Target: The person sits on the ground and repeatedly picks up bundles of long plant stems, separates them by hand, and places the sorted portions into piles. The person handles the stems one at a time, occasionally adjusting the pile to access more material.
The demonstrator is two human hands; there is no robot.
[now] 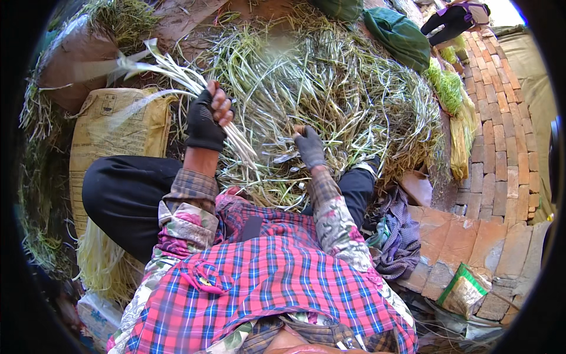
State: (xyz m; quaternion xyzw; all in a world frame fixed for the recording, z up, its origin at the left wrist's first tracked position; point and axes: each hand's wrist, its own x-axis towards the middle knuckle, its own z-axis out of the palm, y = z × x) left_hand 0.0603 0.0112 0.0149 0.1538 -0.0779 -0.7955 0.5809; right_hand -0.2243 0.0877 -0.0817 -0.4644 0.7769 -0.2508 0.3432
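My left hand [210, 117], in a black fingerless glove, grips a bundle of long pale stalks [241, 144]. Their white lower ends point down toward my lap, and the leafy ends spread out blurred at the upper left. My right hand [311, 146] wears a dark grey fingerless glove. It is low over a broad heap of loose green and straw-coloured stalks [362, 93], with the fingers curled. Blur around its fingertips hides whether anything is held there.
A printed yellow woven sack [119, 119] lies beside my left knee, with pale yellow stalks [104, 261] below it. Crumpled checked cloth [400, 234] is at my right. Farther right are a green-and-white packet [464, 290] and brick paving [495, 132]. Another person [457, 20] stands at the upper right.
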